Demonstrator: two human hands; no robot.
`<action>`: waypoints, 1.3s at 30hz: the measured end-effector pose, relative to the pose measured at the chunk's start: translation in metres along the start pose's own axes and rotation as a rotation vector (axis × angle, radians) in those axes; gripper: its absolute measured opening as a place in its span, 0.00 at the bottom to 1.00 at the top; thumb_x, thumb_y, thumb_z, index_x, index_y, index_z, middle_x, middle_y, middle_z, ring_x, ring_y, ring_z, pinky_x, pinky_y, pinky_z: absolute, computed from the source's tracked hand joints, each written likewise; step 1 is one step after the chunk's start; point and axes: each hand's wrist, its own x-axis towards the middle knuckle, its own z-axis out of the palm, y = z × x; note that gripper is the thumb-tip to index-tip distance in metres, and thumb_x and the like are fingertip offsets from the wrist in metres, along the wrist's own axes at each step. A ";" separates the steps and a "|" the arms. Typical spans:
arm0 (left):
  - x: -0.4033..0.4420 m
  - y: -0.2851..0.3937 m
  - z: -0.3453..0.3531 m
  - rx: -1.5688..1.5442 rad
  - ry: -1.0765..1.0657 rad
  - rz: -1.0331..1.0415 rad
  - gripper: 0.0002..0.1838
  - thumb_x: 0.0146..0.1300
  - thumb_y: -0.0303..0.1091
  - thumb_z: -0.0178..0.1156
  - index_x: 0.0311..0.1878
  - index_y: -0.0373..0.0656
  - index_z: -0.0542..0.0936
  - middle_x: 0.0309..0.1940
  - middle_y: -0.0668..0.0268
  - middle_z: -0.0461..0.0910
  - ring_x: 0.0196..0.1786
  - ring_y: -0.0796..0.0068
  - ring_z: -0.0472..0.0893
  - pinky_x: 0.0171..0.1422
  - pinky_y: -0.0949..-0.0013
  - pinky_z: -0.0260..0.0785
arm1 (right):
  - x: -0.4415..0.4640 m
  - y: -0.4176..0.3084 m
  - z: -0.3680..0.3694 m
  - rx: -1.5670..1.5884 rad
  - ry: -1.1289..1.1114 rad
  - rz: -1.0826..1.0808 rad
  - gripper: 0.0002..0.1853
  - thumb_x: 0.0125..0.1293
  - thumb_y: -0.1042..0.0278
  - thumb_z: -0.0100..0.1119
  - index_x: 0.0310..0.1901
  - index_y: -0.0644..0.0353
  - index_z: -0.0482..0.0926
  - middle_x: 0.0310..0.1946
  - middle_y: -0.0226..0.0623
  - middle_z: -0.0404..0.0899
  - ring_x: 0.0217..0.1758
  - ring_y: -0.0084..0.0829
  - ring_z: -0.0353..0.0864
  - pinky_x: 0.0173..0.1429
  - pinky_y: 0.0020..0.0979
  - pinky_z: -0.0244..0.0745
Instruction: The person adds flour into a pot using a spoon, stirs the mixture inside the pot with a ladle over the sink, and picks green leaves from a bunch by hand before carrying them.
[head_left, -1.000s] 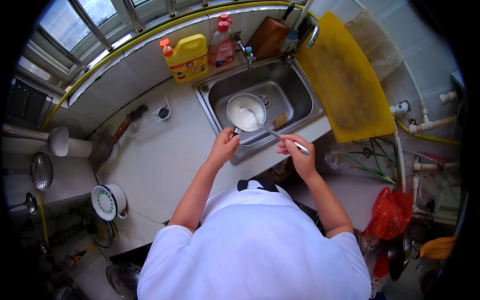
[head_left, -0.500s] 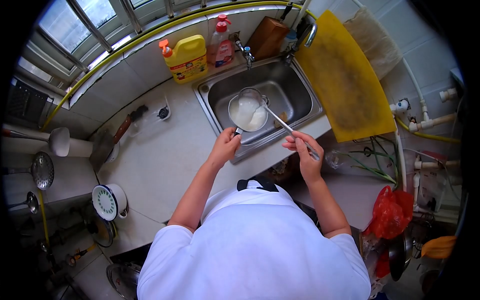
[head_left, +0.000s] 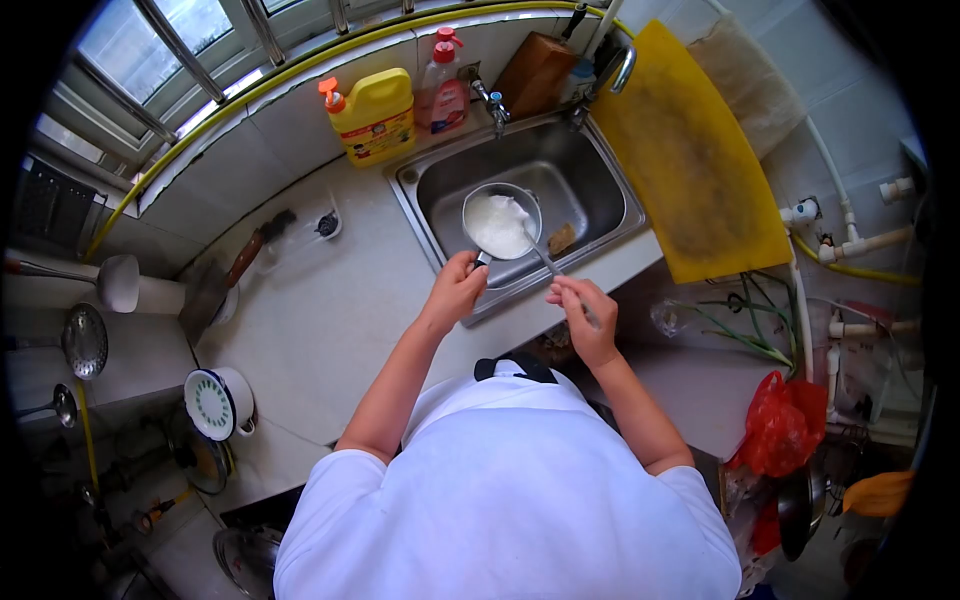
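Over the sink [head_left: 590,212], a small saucepan [head_left: 532,208] holds a white, milky or pasty substance [head_left: 495,225]; its exact kind I cannot make out. My left hand [head_left: 457,290] is closed around the pan's short dark handle. My right hand [head_left: 587,315] grips the long metal handle of a ladle [head_left: 545,258]. The ladle's head is down in the white stuff, mostly hidden by it. A small brownish piece [head_left: 562,238] lies in the sink to the right of the pan.
Taps [head_left: 497,108] rise behind the sink, beside a yellow jug [head_left: 380,120] and a red-capped bottle [head_left: 443,85]. A yellow board [head_left: 690,150] leans at the right. On the left counter are a cleaver [head_left: 215,290] and an enamel mug [head_left: 235,395].
The ladle's head has gone from above the pan down into the white contents. My right hand has moved left and slightly down in view. The pan has shifted slightly right.
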 end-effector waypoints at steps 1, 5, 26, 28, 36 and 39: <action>0.002 -0.002 0.000 0.013 0.007 -0.004 0.13 0.62 0.34 0.52 0.46 0.35 0.70 0.18 0.73 0.68 0.18 0.86 0.64 0.20 0.78 0.54 | 0.000 -0.002 0.003 0.000 0.001 0.003 0.10 0.62 0.79 0.50 0.43 0.67 0.77 0.36 0.44 0.80 0.32 0.32 0.83 0.36 0.28 0.78; 0.009 -0.011 0.001 0.034 0.013 0.015 0.12 0.62 0.35 0.51 0.44 0.37 0.71 0.17 0.74 0.66 0.16 0.87 0.62 0.17 0.80 0.54 | 0.006 -0.004 0.002 0.501 0.188 0.538 0.13 0.68 0.67 0.47 0.46 0.69 0.73 0.34 0.46 0.80 0.34 0.32 0.83 0.38 0.26 0.78; 0.008 -0.001 -0.004 -0.030 -0.009 0.020 0.12 0.62 0.33 0.51 0.45 0.36 0.69 0.18 0.73 0.67 0.16 0.86 0.62 0.17 0.79 0.53 | 0.021 -0.021 -0.022 -0.334 -0.087 -0.455 0.11 0.57 0.81 0.56 0.42 0.64 0.79 0.37 0.43 0.79 0.35 0.36 0.82 0.36 0.27 0.75; 0.006 -0.001 -0.004 -0.036 -0.002 0.021 0.12 0.62 0.33 0.51 0.45 0.36 0.69 0.18 0.73 0.67 0.16 0.86 0.62 0.17 0.79 0.53 | 0.022 -0.013 -0.024 -0.547 -0.205 -0.517 0.12 0.55 0.80 0.56 0.42 0.62 0.79 0.37 0.43 0.78 0.34 0.36 0.81 0.34 0.28 0.75; 0.011 -0.014 -0.002 -0.019 0.035 0.036 0.11 0.63 0.33 0.51 0.44 0.37 0.70 0.17 0.74 0.65 0.15 0.87 0.60 0.16 0.79 0.51 | 0.008 -0.013 -0.004 0.076 -0.019 0.174 0.09 0.62 0.76 0.51 0.42 0.65 0.78 0.32 0.42 0.80 0.32 0.31 0.82 0.35 0.26 0.76; 0.012 -0.020 -0.004 0.024 0.027 0.045 0.11 0.62 0.33 0.51 0.44 0.37 0.70 0.17 0.74 0.65 0.15 0.87 0.61 0.16 0.79 0.51 | 0.013 -0.017 -0.008 0.358 0.055 0.486 0.11 0.67 0.71 0.46 0.44 0.67 0.76 0.32 0.42 0.80 0.31 0.30 0.82 0.38 0.25 0.78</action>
